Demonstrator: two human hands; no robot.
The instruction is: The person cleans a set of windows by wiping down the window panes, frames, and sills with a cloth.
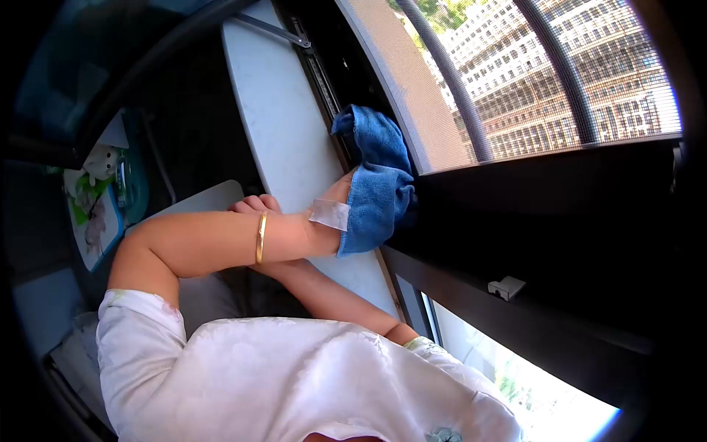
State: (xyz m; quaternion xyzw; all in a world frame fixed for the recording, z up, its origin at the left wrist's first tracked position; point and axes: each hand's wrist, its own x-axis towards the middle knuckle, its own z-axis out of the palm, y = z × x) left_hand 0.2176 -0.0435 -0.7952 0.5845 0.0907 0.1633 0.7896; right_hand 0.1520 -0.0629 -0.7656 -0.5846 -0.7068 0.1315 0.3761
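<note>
A blue cloth (379,184) is draped over my left hand (340,190) and hides most of its fingers. The hand holds the cloth against the dark window frame. My left wrist has a pale translucent patch (330,214) on it, and a gold bangle (261,238) circles the forearm. Beneath that forearm my right arm crosses to the left. Only the bent fingers of my right hand (255,203) show past it, curled close together by the edge of the white sill (283,110). Whatever they hold, if anything, is hidden.
A screened window (515,74) with dark bars is at the upper right, with buildings outside. A sliding track (320,77) runs along the sill. A small metal latch (507,287) sits on the dark frame. At left is a tray (92,254) with a white figurine (101,162).
</note>
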